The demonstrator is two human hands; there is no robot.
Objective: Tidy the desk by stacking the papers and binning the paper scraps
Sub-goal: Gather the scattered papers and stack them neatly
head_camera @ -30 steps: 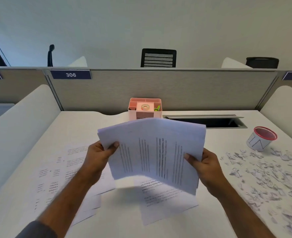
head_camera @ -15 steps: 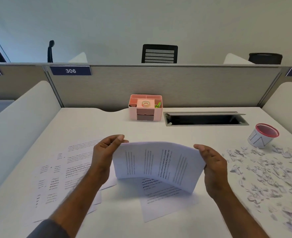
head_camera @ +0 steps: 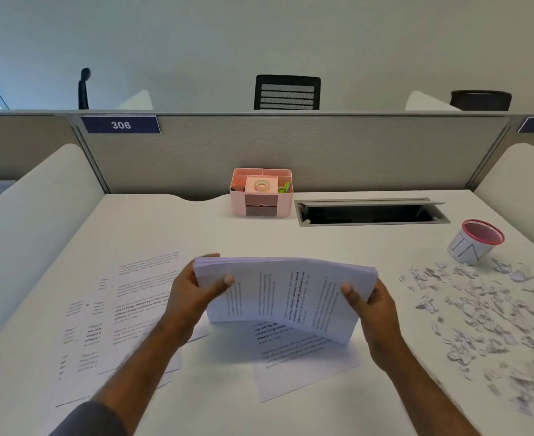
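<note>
Left hand (head_camera: 196, 292) and right hand (head_camera: 371, 305) each grip a side of the paper stack (head_camera: 286, 292), propped on edge over the near middle of the white desk (head_camera: 215, 234). More loose sheets (head_camera: 124, 309) lie flat on the left, scraps (head_camera: 485, 313) litter the right, with a small red-rimmed bin (head_camera: 474, 242) just beyond them.

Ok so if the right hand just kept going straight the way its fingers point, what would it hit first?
The right hand points left across the desk, so beyond the paper stack it grips, it would probably first meet the left hand on the stack's other edge; depth is uncertain.

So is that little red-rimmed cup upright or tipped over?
Tilted, not upright: the red-rimmed cup leans, its mouth angled toward the camera.
</note>
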